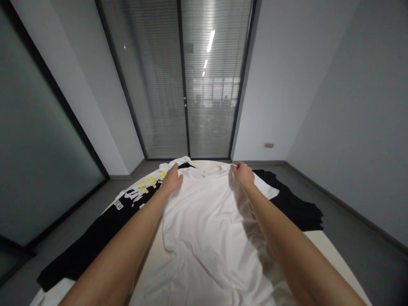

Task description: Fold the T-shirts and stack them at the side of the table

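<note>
A white T-shirt (207,221) lies spread over the table (331,246), its neckline at the far end and its body wrinkled toward me. My left hand (172,178) pinches the shirt at the left shoulder beside the collar. At the right shoulder, my right hand (244,173) has its fingers closed on the fabric. The right sleeve extends past my right hand over some dark cloth. The shirt's lower edge runs out of view at the bottom.
Left of the shirt lies black clothing (105,229) with white and yellow print, white cloth beside it. A stack of folded black garments (296,208) sits on the right. Beyond the table stand a glass partition with blinds (210,119) and grey walls.
</note>
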Tool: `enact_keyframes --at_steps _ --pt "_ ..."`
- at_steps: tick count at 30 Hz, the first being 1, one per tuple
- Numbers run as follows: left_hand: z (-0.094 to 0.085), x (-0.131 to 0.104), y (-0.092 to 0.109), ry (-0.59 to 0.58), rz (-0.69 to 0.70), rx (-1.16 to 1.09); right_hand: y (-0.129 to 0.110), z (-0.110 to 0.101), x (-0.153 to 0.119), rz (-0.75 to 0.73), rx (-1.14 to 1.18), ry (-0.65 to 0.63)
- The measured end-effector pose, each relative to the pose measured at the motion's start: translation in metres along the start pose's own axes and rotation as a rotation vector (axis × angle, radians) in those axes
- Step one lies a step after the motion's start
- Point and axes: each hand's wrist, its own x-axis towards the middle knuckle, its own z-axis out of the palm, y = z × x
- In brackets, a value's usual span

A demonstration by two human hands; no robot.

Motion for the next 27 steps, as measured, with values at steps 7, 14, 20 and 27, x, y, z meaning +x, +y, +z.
enact_keyframes --at_steps 7,14,20,27 --pt "-0.001 -0.021 -0.004 -0.117 0.094 0.221 0.009 0.035 -0.003 -0.340 -0.339 -0.239" --pt "-0.026 -0.042 -0.002 -0.089 -0.038 0.386 0.007 0.014 -0.029 -0.378 -0.441 -0.131" --pt "-0.040 -0.053 -0.002 -0.158 -0.161 0.371 0.011 -0.032 -0.032 -0.022 -0.542 0.066" --pt "-0.045 -0.049 -0.027 -0.136 -0.240 0.176 0.049 -0.057 -0.010 0.181 -0.401 -0.272"
